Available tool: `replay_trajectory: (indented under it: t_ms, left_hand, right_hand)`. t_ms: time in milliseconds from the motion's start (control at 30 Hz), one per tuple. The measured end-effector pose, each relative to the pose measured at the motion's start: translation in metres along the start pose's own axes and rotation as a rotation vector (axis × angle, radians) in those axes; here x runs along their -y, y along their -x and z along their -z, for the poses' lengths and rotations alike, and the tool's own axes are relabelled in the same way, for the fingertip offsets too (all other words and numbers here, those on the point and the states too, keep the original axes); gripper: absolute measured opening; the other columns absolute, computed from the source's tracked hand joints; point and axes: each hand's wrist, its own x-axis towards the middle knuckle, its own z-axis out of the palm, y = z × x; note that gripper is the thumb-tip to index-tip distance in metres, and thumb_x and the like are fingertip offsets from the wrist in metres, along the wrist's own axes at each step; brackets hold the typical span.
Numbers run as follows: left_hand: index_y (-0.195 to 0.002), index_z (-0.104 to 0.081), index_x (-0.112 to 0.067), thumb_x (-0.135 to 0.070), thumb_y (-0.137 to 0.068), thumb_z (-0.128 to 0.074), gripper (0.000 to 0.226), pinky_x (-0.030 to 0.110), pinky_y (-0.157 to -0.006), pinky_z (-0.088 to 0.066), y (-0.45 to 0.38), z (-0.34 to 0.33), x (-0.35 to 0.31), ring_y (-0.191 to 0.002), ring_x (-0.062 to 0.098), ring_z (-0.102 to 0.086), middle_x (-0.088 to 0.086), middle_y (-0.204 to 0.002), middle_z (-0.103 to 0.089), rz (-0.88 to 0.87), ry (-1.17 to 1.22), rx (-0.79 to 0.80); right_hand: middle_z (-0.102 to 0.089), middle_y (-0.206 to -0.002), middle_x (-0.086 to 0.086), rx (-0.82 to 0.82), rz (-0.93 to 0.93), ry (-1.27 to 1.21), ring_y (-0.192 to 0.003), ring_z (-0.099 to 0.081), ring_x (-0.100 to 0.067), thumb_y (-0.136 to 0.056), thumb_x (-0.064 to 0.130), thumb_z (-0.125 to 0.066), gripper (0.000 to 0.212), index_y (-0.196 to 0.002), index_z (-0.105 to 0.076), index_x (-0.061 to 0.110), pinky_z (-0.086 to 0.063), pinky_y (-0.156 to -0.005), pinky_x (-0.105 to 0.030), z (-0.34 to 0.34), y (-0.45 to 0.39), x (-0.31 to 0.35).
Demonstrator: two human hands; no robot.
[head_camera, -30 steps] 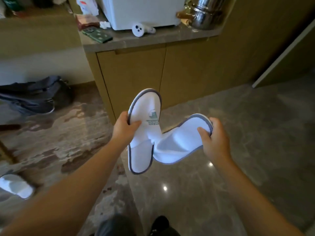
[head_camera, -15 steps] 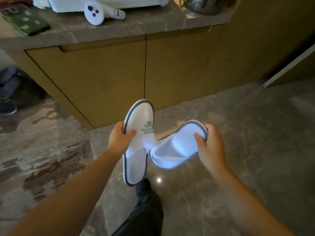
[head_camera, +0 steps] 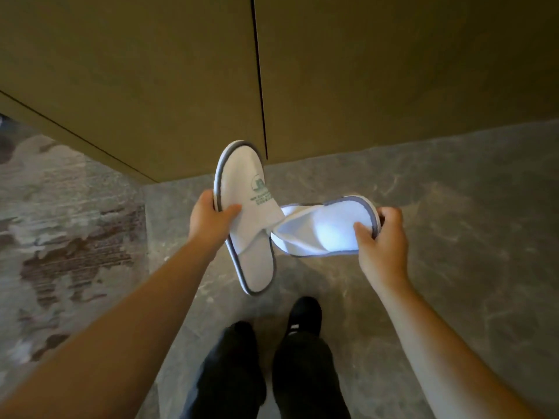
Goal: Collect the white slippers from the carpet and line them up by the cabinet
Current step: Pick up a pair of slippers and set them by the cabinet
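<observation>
**A:** so where are the slippers right now?

**B:** both off the floor. The left hand (head_camera: 211,220) grips one white slipper (head_camera: 251,225) by its side edge – thumb curled over the top, fingers underneath – toe pointing at the cabinet (head_camera: 181,86), heel hanging down. It has a green logo on the upper.

**A:** and the other?

**B:** the right hand (head_camera: 382,237) pinches the second slipper (head_camera: 323,229) at its grey-trimmed end, thumb on the inside, fingers wrapped behind. That one lies sideways, its far end touching the first slipper's middle.

**A:** close to the cabinet?

**B:** right in front of the doors, above the grey stone floor (head_camera: 453,207) – the patterned carpet (head_camera: 69,237) is off to the left. Black shoes (head_camera: 304,313) and dark trousers directly below the slippers.
</observation>
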Motion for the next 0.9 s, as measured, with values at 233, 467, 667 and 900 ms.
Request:
replay_trajectory:
  t_ms: [233,467,667,900]
  left_hand:
    - [-0.098,-0.052,-0.011,-0.014,-0.078,-0.062,0.022,0.045,-0.08,-0.051,-0.097,-0.069,0.085,-0.093,0.028,-0.057,0.011,-0.101,-0.059,0.026,0.021,-0.08]
    - [-0.097,-0.05,-0.013,-0.015,-0.081,-0.059,0.019,0.043,-0.075,-0.05,-0.194,-0.101,0.201,-0.092,0.027,-0.057,0.01,-0.101,-0.058,-0.036,0.012,-0.116]
    - [-0.105,-0.051,-0.007,-0.018,-0.078,-0.062,0.031,0.038,-0.067,-0.05,-0.25,-0.112,0.279,-0.091,0.029,-0.06,0.013,-0.102,-0.06,-0.066,0.034,-0.197]
    - [-0.095,-0.048,-0.014,-0.017,-0.079,-0.061,0.021,0.029,-0.059,-0.047,-0.243,-0.089,0.304,-0.079,0.019,-0.057,0.001,-0.086,-0.057,-0.131,0.031,-0.224]
  right_hand:
    - [-0.045,-0.105,0.007,-0.05,-0.033,-0.05,-0.097,-0.045,-0.012,-0.083,0.005,-0.054,0.039,-0.119,-0.043,0.014,-0.043,-0.084,-0.032,-0.09,-0.073,-0.108]
    - [-0.044,-0.106,0.007,-0.099,-0.007,-0.101,-0.096,-0.044,-0.01,-0.082,0.0,-0.054,0.041,-0.119,-0.041,0.012,-0.04,-0.083,-0.025,-0.211,-0.128,-0.198]
    - [-0.043,-0.11,-0.002,-0.125,-0.037,-0.255,-0.097,-0.044,-0.015,-0.081,0.002,-0.058,0.043,-0.118,-0.037,0.006,-0.038,-0.072,-0.013,-0.305,-0.161,-0.251]
    - [-0.054,-0.118,-0.021,0.182,-0.087,-0.139,-0.102,-0.054,-0.033,-0.073,0.004,-0.068,0.051,-0.116,-0.041,0.002,-0.033,-0.062,-0.016,-0.369,-0.138,-0.272]
